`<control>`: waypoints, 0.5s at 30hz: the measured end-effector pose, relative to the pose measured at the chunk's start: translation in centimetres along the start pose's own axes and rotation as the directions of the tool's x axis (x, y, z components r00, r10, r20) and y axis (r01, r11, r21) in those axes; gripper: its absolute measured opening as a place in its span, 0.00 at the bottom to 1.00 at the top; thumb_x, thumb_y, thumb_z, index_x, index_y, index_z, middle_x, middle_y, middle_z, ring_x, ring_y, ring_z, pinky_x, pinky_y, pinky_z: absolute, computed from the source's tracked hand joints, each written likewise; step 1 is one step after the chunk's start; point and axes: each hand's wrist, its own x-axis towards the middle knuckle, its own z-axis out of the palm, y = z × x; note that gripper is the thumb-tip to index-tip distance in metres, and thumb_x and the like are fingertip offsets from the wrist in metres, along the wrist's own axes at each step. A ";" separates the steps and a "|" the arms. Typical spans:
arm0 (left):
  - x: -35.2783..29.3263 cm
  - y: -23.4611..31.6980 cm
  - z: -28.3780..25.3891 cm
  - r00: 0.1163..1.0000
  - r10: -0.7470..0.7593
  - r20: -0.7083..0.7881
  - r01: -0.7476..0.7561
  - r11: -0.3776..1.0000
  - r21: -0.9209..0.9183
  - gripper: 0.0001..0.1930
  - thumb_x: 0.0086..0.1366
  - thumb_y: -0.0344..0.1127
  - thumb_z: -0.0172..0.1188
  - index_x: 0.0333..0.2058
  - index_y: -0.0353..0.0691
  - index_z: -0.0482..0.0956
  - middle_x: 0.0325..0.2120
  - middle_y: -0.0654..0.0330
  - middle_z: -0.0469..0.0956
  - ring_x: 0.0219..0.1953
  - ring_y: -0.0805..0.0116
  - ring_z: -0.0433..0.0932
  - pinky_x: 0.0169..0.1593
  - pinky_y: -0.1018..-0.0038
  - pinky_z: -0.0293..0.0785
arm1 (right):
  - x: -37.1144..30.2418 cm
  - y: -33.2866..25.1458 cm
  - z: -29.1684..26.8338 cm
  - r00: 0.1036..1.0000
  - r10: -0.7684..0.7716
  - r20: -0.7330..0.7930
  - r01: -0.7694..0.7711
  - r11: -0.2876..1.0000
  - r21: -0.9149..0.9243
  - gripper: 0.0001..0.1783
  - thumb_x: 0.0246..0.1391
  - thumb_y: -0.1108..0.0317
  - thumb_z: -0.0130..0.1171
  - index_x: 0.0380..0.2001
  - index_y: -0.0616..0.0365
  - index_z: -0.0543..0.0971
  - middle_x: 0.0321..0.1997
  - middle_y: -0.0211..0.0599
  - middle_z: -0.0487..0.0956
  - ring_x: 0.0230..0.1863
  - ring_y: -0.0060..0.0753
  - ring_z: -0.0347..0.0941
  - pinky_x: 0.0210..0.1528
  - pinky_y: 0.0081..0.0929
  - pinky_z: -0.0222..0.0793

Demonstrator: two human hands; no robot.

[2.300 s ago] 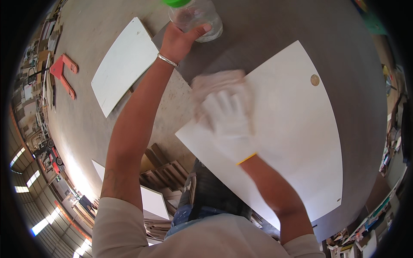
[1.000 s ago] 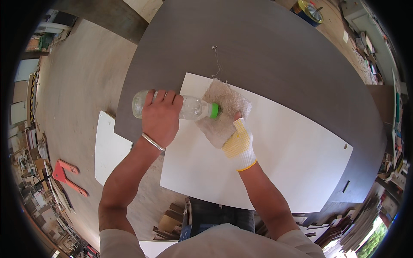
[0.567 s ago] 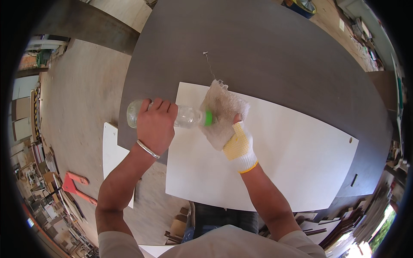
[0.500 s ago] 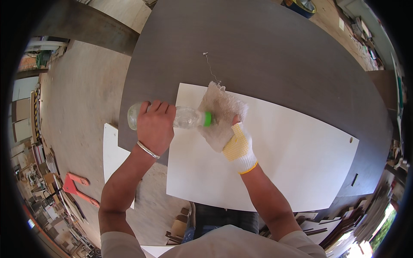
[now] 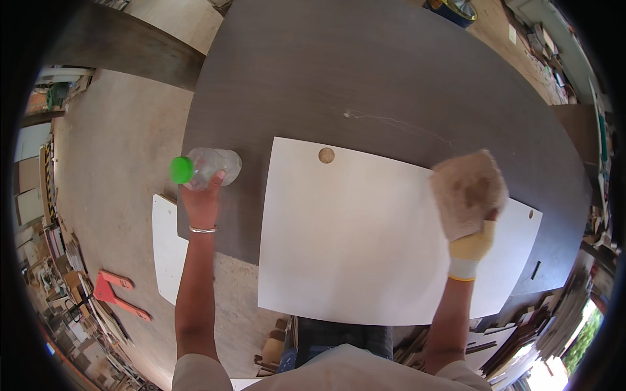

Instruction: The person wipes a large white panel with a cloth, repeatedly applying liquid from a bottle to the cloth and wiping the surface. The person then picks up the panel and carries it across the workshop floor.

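A plastic bottle (image 5: pixel 207 165) is gripped by left hand (image 5: pixel 201 202), a rag (image 5: pixel 464 192) by right hand (image 5: pixel 474 242). Loosened, either could be dropped.

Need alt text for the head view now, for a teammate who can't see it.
A person's gloved right hand holds a stained beige cloth toward the right of a white panel on a dark table; the bare left hand grips a clear bottle, its green cap pointing left. A red pallet jack stands farther left.
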 end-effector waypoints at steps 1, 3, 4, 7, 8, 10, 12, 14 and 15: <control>0.1 -0.8 -0.8 1.000 0.022 0.007 -0.023 0.999 0.025 0.39 0.54 0.29 0.80 0.63 0.36 0.70 0.58 0.55 0.75 0.61 0.58 0.73 0.64 0.62 0.72 | 1.0 -2.4 -1.5 0.993 -0.119 -0.013 0.116 0.984 -0.131 0.38 0.70 0.48 0.53 0.74 0.56 0.58 0.75 0.47 0.63 0.74 0.57 0.60 0.75 0.53 0.60; 0.1 -2.3 -1.6 0.997 0.068 0.033 -0.070 0.995 0.066 0.39 0.56 0.31 0.79 0.64 0.34 0.69 0.61 0.55 0.73 0.62 0.61 0.72 0.65 0.65 0.73 | 2.7 -3.8 -2.3 0.958 -0.284 0.039 0.269 0.845 -0.463 0.39 0.70 0.50 0.53 0.74 0.59 0.58 0.76 0.48 0.63 0.75 0.58 0.59 0.75 0.50 0.59; -0.2 -2.5 -0.9 0.995 0.083 0.048 -0.084 0.996 0.023 0.39 0.56 0.31 0.79 0.65 0.34 0.68 0.61 0.55 0.73 0.62 0.61 0.72 0.64 0.64 0.73 | 3.4 -2.6 -1.4 0.954 -0.276 0.116 0.278 0.677 -0.682 0.37 0.68 0.53 0.54 0.73 0.60 0.60 0.75 0.48 0.64 0.75 0.57 0.59 0.75 0.50 0.59; -2.2 -3.1 0.2 0.998 0.055 0.021 -0.056 0.995 0.078 0.40 0.58 0.31 0.76 0.66 0.35 0.66 0.62 0.54 0.72 0.62 0.60 0.72 0.64 0.61 0.72 | 4.8 4.6 3.4 0.921 -0.128 0.368 0.362 -0.067 -0.930 0.32 0.60 0.62 0.59 0.66 0.60 0.67 0.69 0.45 0.67 0.71 0.51 0.61 0.71 0.49 0.58; -3.3 -3.7 -0.3 0.999 -0.001 -0.035 0.008 0.977 0.213 0.39 0.59 0.30 0.75 0.67 0.35 0.65 0.63 0.53 0.71 0.63 0.60 0.71 0.64 0.60 0.71 | 4.3 8.0 7.2 0.882 -0.034 0.469 0.439 -0.301 -0.847 0.30 0.55 0.64 0.61 0.62 0.58 0.70 0.66 0.42 0.69 0.68 0.48 0.62 0.69 0.47 0.58; -7.3 -4.0 0.9 0.992 -0.056 -0.114 0.099 0.903 0.418 0.38 0.61 0.29 0.70 0.68 0.34 0.63 0.65 0.49 0.68 0.65 0.56 0.69 0.66 0.55 0.67 | 3.7 13.3 13.9 0.820 0.122 0.559 0.537 -0.501 -0.679 0.27 0.46 0.67 0.65 0.54 0.54 0.76 0.59 0.36 0.72 0.61 0.42 0.65 0.64 0.44 0.57; -12.6 -2.7 4.2 0.993 0.118 0.008 -0.101 0.807 0.581 0.36 0.63 0.28 0.63 0.69 0.31 0.62 0.67 0.43 0.65 0.67 0.47 0.65 0.68 0.49 0.61 | 4.6 19.8 16.9 0.659 0.069 0.749 0.708 -0.395 -0.586 0.21 0.46 0.69 0.64 0.46 0.53 0.75 0.50 0.36 0.73 0.55 0.45 0.66 0.60 0.43 0.61; -16.5 -1.0 7.1 0.920 0.296 0.256 -0.391 0.700 0.598 0.34 0.63 0.31 0.59 0.68 0.30 0.62 0.68 0.39 0.63 0.69 0.39 0.61 0.70 0.43 0.55 | 5.3 22.6 18.3 0.502 0.057 0.863 0.812 -0.376 -0.448 0.22 0.46 0.68 0.64 0.47 0.52 0.75 0.50 0.35 0.72 0.56 0.44 0.66 0.60 0.42 0.61; -18.0 -0.4 8.2 0.883 0.313 0.351 -0.466 0.679 0.568 0.34 0.64 0.34 0.57 0.68 0.29 0.62 0.69 0.38 0.61 0.70 0.35 0.59 0.71 0.41 0.53 | 5.8 23.0 18.3 0.468 0.042 0.883 0.824 -0.383 -0.418 0.23 0.46 0.68 0.65 0.48 0.53 0.75 0.51 0.35 0.72 0.56 0.45 0.66 0.60 0.41 0.61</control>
